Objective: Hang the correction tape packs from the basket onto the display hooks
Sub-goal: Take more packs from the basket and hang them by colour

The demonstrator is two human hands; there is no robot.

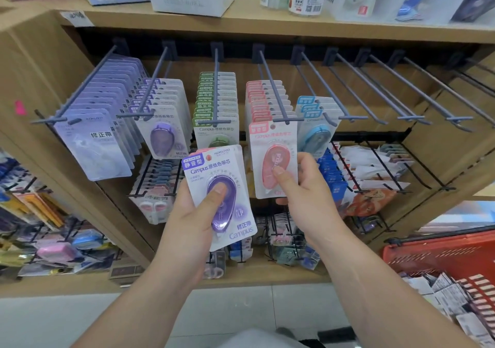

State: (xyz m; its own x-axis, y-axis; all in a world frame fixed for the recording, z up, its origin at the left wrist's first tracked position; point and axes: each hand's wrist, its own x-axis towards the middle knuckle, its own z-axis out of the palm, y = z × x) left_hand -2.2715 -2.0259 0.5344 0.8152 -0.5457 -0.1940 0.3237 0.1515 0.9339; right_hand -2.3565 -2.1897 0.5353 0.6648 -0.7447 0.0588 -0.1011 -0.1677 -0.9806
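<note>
Far-left hook: we see a long row of pale lilac packs (91, 138) filling it nearly to the tip.
Second hook: violet packs (163, 128) hang in a row, the front one close to the tip.
Left hand: the left hand (192, 213) holds a purple pack (214, 170) upright. The thumb presses on the blister and the other fingers are curled behind the card.
Third hook: green packs (217, 106) hang here, and the purple pack covers the foot of the front one.
Fourth hook: pink packs (265, 98) fill the row.
Pink pack: the front pink pack (273, 136) has its top edge at this hook's tip. We cannot tell whether its hole is on the rod.
Right hand: the right hand (305, 187) pinches the front pink pack low on its right side, thumb on the blister and fingers behind the card.
Fifth hook: a few blue packs (314, 122) hang near the tip, just beside the front pink pack.
Bare hooks: further right we see bare hooks (409, 118) running out side by side.
Basket: the red basket (434, 254) sits at the lower right, well apart from both hands, and holds a heap of loose packs (455, 294) lying backs up.
Edges: the wooden shelf (267, 26) overhangs the hook roots, and the lower wire rack (375, 165) of other goods juts out beneath.
Room: we see open space in front of the bare hooks, to the right of the right hand. Only a narrow gap separates the two held packs.
</note>
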